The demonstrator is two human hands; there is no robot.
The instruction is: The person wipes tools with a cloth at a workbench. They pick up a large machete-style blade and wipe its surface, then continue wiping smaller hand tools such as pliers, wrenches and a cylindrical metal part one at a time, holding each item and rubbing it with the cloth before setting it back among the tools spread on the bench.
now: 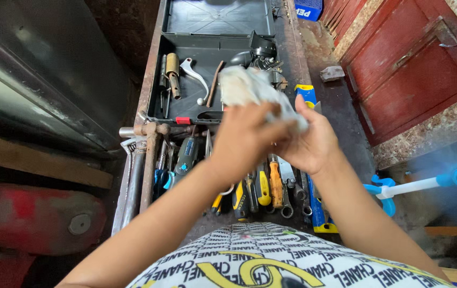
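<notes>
Both hands are raised over a narrow workbench and grip one crumpled white cloth (249, 88). My left hand (244, 136) holds its near side, back of the hand towards me. My right hand (308, 144) clutches the cloth's lower right end. Whether anything is wrapped inside the cloth is hidden. Under the hands lie several hand tools: a yellow-and-black screwdriver (263, 189), a wooden-handled tool (276, 184) and a rusty hammer (150, 160).
An open black tool case (185, 109) lies further along the bench with a metal lever (193, 74) and a brass-tipped tool (173, 74) inside. A blue-and-yellow level (319, 213) runs along the bench's right edge. Red wooden doors (415, 69) stand at right, a red tank (31, 218) at left.
</notes>
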